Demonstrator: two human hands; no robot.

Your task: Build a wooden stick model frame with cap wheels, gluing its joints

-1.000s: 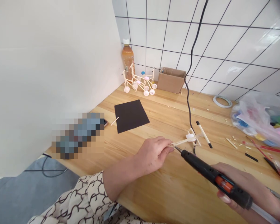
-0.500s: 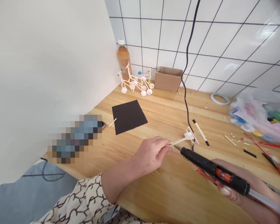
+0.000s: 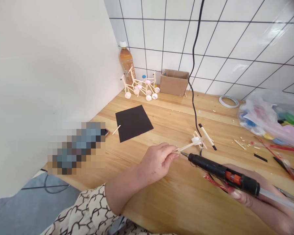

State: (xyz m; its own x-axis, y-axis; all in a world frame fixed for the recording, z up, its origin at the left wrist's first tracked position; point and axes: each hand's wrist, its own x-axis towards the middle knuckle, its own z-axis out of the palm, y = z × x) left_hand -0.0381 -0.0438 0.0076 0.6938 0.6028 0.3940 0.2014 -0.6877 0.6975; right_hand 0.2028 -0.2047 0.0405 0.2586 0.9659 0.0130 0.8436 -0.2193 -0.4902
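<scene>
Between its thumb and fingers, my left hand [image 3: 159, 160] pinches the near end of a small wooden-stick bicycle model [image 3: 189, 145]. The model points away to the right, with a white disc and a crossbar with black ends at its far end. My right hand [image 3: 254, 199] is wrapped around a black glue gun [image 3: 222, 173], which has a clear glue stick coming out of its back. The gun's metal nozzle [image 3: 184, 153] meets the sticks just beside my left fingertips; any glue there is too small to see.
Several finished stick bicycles [image 3: 140, 86] stand by a tea bottle [image 3: 127, 62] and a cardboard box [image 3: 174, 82]. Black card [image 3: 134, 123] lies on the left. A black cord [image 3: 193, 65] hangs past the model. On the right are a tape roll [image 3: 228, 101], a plastic bag [image 3: 271, 119] and scraps.
The view has shifted slightly, moving the whole scene a little to the left. Both hands keep their hold, and the nozzle stays at the same joint.
</scene>
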